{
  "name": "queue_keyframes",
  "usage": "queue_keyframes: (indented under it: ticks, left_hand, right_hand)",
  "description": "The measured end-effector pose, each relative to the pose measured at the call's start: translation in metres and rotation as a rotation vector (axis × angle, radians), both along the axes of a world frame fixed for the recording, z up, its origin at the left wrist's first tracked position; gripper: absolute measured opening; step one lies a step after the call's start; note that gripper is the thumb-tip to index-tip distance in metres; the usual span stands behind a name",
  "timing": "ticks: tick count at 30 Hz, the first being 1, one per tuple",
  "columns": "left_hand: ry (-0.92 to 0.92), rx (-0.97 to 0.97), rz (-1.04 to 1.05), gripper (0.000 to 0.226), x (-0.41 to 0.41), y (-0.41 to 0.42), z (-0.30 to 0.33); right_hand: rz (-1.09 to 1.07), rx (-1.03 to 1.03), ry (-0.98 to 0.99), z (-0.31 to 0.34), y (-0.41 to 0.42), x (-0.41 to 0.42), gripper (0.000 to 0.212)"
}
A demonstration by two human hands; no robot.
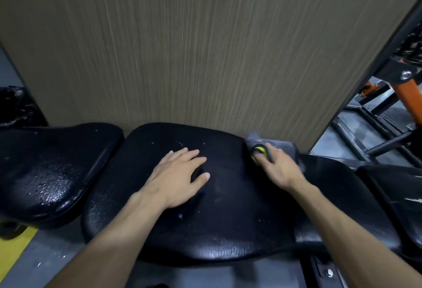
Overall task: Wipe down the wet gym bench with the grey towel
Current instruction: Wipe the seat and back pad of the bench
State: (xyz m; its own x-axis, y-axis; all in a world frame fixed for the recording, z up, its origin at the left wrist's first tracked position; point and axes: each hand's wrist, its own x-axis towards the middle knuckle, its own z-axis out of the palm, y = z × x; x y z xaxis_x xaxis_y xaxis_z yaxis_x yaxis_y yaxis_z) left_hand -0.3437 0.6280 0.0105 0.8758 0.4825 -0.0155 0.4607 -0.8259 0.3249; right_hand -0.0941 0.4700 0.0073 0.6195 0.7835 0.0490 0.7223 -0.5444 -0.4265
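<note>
The black padded gym bench fills the lower middle of the view, with water drops along its near and left edges. A second black pad to its left glistens with many droplets. My left hand lies flat and spread on the middle of the centre pad. My right hand presses on the grey towel at the pad's far right corner, against the wall. The towel has a yellow-green mark under my fingers and is blurred.
A brown wood-grain wall panel rises directly behind the bench. At the right stand a black and orange machine frame and another black pad. A black bag sits at the far left. Grey floor with a yellow strip lies below.
</note>
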Motion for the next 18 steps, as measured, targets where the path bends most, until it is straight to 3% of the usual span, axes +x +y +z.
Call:
queue_keyframes:
  ticks: [5, 10, 18]
  left_hand:
    - [-0.002, 0.105, -0.058, 0.054, -0.028, -0.018, 0.002]
    - [-0.054, 0.179, 0.007, 0.062, -0.086, -0.034, -0.006]
    - [-0.038, 0.245, 0.096, 0.058, -0.175, -0.093, -0.045]
  right_hand:
    - [-0.192, -0.002, 0.039, 0.002, -0.056, 0.013, 0.054]
    - [-0.186, 0.013, 0.070, 0.004, -0.101, -0.022, 0.043]
    - [-0.143, 0.064, 0.005, -0.007, -0.161, -0.086, 0.050]
